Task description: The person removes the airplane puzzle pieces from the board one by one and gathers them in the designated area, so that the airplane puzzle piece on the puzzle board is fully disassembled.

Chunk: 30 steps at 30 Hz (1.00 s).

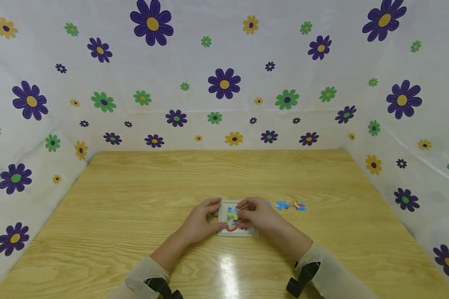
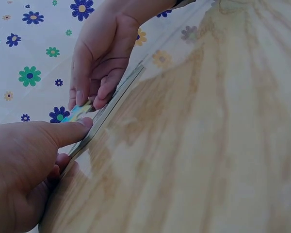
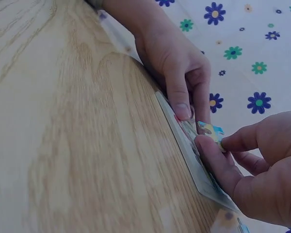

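While left hand grips tray — thumb uppermost — right hand pinches puzzle piece

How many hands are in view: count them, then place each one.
2. The left hand grips the puzzle tray at its left side; the right hand pinches a puzzle piece over the tray. No further hand shows.

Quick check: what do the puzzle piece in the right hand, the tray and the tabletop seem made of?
Puzzle piece: printed, smooth-looking card or thin wood, judging by its flat, colourful face; the core is unclear.
Tray: probably board or wood, matte-looking, judging by its pale, plain rim.
Tabletop: wood or wood-look laminate, smooth and glossy, judging by the grain and bright reflection.
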{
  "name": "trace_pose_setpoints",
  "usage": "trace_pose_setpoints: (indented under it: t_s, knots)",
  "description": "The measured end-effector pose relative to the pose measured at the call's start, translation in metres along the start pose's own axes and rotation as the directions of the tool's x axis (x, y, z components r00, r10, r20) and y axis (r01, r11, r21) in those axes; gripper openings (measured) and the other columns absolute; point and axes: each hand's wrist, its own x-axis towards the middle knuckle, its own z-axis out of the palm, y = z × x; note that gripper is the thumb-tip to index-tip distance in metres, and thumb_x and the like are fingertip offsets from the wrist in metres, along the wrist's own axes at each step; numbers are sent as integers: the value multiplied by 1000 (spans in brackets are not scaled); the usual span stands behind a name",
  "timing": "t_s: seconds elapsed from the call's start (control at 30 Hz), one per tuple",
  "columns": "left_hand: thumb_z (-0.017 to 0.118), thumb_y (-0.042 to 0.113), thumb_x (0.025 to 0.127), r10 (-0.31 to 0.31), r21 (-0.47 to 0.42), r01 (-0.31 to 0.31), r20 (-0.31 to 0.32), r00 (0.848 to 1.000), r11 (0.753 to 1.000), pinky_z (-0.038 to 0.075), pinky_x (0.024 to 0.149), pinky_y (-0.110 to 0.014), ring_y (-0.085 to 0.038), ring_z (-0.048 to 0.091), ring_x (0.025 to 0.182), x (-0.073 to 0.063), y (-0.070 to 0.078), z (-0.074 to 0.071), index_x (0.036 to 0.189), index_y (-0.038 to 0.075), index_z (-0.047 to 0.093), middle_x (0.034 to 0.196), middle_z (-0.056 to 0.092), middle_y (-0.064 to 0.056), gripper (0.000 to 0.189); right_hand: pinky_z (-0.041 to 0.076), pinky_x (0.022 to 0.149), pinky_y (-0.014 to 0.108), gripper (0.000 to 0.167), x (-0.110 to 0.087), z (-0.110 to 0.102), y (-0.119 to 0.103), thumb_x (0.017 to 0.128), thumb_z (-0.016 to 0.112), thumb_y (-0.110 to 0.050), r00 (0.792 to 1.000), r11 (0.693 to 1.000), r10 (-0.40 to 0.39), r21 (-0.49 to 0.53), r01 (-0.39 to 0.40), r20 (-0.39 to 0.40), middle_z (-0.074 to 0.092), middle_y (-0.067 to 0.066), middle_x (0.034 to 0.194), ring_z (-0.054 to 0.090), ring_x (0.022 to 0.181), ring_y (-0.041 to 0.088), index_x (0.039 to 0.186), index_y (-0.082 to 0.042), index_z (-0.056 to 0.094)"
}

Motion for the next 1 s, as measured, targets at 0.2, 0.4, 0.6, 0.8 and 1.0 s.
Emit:
trace_pose_setpoints:
  t_s: [0.2,0.4,0.6,0.8,1.0]
  knots:
    - [83,27,83,-9,0,9,-7,1000,1000,47,72,-19,-14,59,101,1,-1,1,139,-7,53,151,49,-10,72,59,82,32,28,-11,-20,2,102,53,-4,1000,999,5,34,-4,-30,61,17,107,72,90,22,126,11,55]
    - [83,26,83,-43,-8,44,10,999,999,46,69,-18,-10,55,97,0,-3,3,141,-5,52,152,47,-6,73,59,81,30,30,-22,-35,9,98,59,1,993,999,30,38,-26,-112,61,15,103,72,87,19,124,14,55]
    - [83,26,84,-49,-19,49,13,999,999,45,68,-18,-10,54,96,-1,-1,1,142,-4,52,153,47,-6,72,60,77,30,32,-33,-44,13,94,65,2,983,999,40,11,-39,-177,61,11,95,72,82,16,121,15,55]
    - [83,26,84,-22,13,22,5,1000,1000,45,68,-18,-11,55,95,0,0,1,140,-6,53,152,47,-10,71,60,73,28,30,-40,-47,15,92,66,3,972,997,47,-49,-60,-229,64,12,92,70,78,14,118,14,58]
    - [83,27,84,-23,36,23,-1,1000,999,45,71,-18,-11,55,96,0,-2,3,139,-6,54,152,48,-9,70,59,68,27,27,-39,-40,16,88,73,0,954,984,4,-167,-57,-299,69,14,91,68,74,13,110,12,64]
